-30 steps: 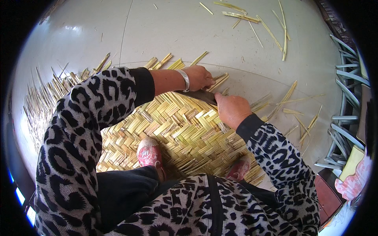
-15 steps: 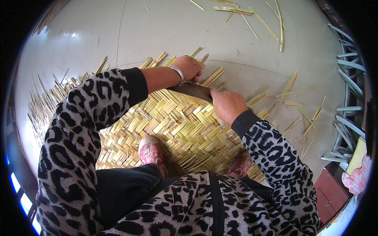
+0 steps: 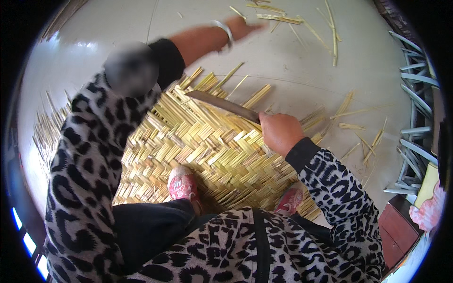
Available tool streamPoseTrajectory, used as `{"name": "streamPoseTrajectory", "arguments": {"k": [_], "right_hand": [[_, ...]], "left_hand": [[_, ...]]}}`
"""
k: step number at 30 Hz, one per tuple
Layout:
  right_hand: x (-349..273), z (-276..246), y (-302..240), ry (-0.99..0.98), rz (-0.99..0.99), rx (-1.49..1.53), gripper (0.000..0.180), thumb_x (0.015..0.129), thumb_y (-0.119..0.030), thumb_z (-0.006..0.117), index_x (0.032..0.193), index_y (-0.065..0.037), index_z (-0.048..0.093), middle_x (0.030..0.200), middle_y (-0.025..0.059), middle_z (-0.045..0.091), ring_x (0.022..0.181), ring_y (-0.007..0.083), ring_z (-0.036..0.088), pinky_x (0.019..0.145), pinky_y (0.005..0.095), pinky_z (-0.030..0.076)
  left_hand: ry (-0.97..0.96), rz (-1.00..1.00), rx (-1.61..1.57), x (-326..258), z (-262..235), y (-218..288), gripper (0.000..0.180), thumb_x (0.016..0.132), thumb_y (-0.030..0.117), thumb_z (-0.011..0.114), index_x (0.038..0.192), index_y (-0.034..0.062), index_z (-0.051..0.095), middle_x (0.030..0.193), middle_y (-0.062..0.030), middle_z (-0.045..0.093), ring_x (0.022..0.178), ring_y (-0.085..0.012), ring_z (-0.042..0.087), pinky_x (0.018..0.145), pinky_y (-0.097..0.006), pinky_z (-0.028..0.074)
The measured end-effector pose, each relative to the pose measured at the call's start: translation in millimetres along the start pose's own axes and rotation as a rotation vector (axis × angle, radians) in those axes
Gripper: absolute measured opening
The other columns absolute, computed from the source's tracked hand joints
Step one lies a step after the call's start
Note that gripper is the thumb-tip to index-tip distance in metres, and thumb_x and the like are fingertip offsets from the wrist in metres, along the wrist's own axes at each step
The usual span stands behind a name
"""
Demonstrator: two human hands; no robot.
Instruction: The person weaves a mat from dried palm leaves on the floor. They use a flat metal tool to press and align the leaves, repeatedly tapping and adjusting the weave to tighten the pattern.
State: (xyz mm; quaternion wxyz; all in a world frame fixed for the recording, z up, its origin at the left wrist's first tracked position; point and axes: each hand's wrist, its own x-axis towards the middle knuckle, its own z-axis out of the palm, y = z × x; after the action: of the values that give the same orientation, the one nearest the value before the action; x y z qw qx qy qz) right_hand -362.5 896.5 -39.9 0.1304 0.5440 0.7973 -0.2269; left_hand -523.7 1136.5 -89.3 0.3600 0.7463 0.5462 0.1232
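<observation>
My right hand [image 3: 283,133] is closed round the handle end of a knife with a long dark flat blade [image 3: 222,103]. The blade points left, over the far edge of a woven mat [image 3: 203,146] made of yellow-green split strips in a slanting weave. Loose strip ends [image 3: 257,95] stick out past that edge. Beyond the mat, my left hand [image 3: 243,28] is stretched out over the floor, near some cut strip pieces [image 3: 279,19]. Motion smears its fingers, so I cannot make out whether it holds anything. A silver bangle [image 3: 223,34] is on that wrist.
My feet in red patterned shoes [image 3: 182,186] rest on the mat. More cut strips [image 3: 373,144] lie scattered on the pale tiled floor [image 3: 108,28] to the right. At the right edge are a grey slatted rack [image 3: 417,104] and a reddish-brown box [image 3: 395,231].
My left hand has left the mat's edge by the blade and swung away, out over the far floor. The right hand and knife have shifted slightly right, and more of the blade shows.
</observation>
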Motion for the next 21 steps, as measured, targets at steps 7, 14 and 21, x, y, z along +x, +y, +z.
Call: {"name": "streamPoseTrajectory", "arguments": {"k": [7, 14, 21], "right_hand": [[-10, -6, -4, 0.051, -0.005, 0.037, 0.014, 0.088, -0.013, 0.051, 0.089, -0.003, 0.061, 0.075, 0.0186, 0.067, 0.071, 0.0374, 0.067, 0.062, 0.0502, 0.052], [-9, -1, 3, 0.072, -0.034, 0.080, 0.017, 0.088, -0.013, 0.050, 0.097, -0.003, 0.061, 0.070, 0.0181, 0.066, 0.066, 0.0387, 0.066, 0.059, 0.0511, 0.050], [-9, -1, 4, 0.084, -0.064, 0.071, 0.018, 0.089, -0.013, 0.050, 0.097, -0.001, 0.061, 0.070, 0.0190, 0.066, 0.066, 0.0394, 0.066, 0.059, 0.0513, 0.050]], "left_hand": [[-0.458, 0.128, 0.169, -53, 119, 13, 0.064, 0.084, 0.056, 0.059, 0.092, -0.0068, 0.068, 0.086, -0.0235, 0.070, 0.081, -0.0369, 0.068, 0.080, -0.046, 0.053], [-0.609, 0.094, 0.351, -41, 132, 18, 0.061, 0.081, 0.055, 0.057, 0.087, -0.0042, 0.071, 0.091, -0.0266, 0.069, 0.091, -0.0395, 0.066, 0.088, -0.045, 0.050], [-0.639, -0.084, 0.048, -53, 108, 18, 0.043, 0.081, 0.042, 0.067, 0.084, -0.0017, 0.066, 0.075, -0.0168, 0.067, 0.061, -0.0228, 0.064, 0.054, -0.035, 0.053]]}}
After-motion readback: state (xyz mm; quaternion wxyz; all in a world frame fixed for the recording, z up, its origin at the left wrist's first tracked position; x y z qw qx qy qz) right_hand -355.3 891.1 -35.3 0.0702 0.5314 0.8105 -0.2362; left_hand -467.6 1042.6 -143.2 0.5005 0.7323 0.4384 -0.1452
